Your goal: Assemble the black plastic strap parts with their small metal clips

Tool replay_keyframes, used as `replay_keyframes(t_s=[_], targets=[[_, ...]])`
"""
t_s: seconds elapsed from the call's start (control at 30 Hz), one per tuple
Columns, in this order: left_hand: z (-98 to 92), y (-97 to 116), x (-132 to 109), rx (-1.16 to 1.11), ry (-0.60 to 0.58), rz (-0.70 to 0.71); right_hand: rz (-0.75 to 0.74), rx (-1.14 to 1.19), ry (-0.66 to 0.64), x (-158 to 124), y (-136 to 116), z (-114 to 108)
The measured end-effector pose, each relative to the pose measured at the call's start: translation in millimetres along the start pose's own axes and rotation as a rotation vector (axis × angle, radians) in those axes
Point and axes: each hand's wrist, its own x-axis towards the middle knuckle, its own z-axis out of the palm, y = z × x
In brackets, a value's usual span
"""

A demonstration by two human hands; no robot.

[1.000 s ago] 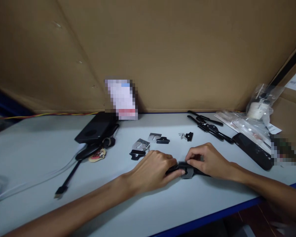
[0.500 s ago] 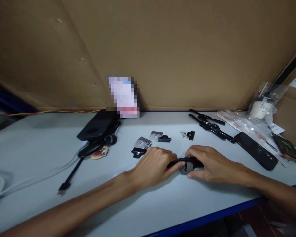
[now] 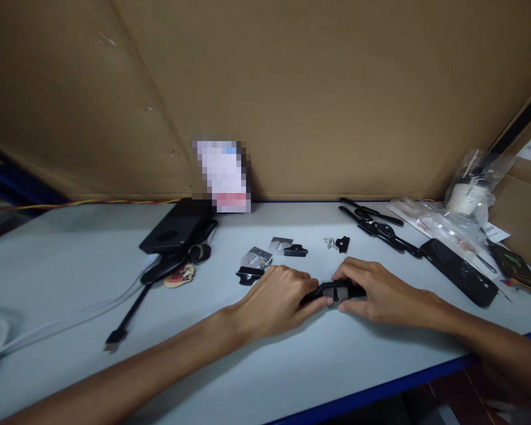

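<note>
Both hands grip a black spokeshave body (image 3: pixel 357 291) just above the table. My left hand (image 3: pixel 285 298) is closed around its left handle, with the thumb reaching to the grey slotted blade (image 3: pixel 335 297) at the body's middle. My right hand (image 3: pixel 376 292) pinches the right end, thumb below near the blade's edge and fingers on top. Beyond my left hand lie two loose slotted blades, one (image 3: pixel 281 245) behind the other (image 3: pixel 255 258), with black cap plates (image 3: pixel 295 250) beside them. Small silver screws (image 3: pixel 330 242) lie next to another black cap plate (image 3: pixel 343 244).
More black spokeshave bodies (image 3: pixel 383 232) lie at the back right. Near them are a black phone-like slab (image 3: pixel 459 271), plastic packets (image 3: pixel 451 227) and a bagged white cup (image 3: pixel 466 196). A black box (image 3: pixel 172 227) and cables (image 3: pixel 126 321) occupy the left. Cardboard (image 3: pixel 292 100) walls the back.
The spokeshave has tilted slightly in my hands, and its blade reaches less far down below the body. Both hands keep their hold in nearly the same place.
</note>
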Motion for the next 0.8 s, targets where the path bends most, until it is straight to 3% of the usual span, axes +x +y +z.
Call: replay_keyframes(t_s=[0.3,0.43,0.53,0.67,0.8], targets=[[-2.5,2,0,-0.001,-0.041,-0.013,-0.04,0.03,0.027,2,1,0],[-2.7,3,0,-0.005,-0.054,-0.022,-0.046,0.057,0.307,10,22,-5],[-3.0,3,1,-0.005,-0.057,-0.029,-0.052,-0.135,0.475,18,45,-8],[-3.3,3,1,-0.01,-0.052,-0.028,-0.109,-0.306,0.405,23,64,-5],[-3.4,4,1,-0.018,-0.04,-0.017,-0.145,-0.346,0.346,25,65,-2]])
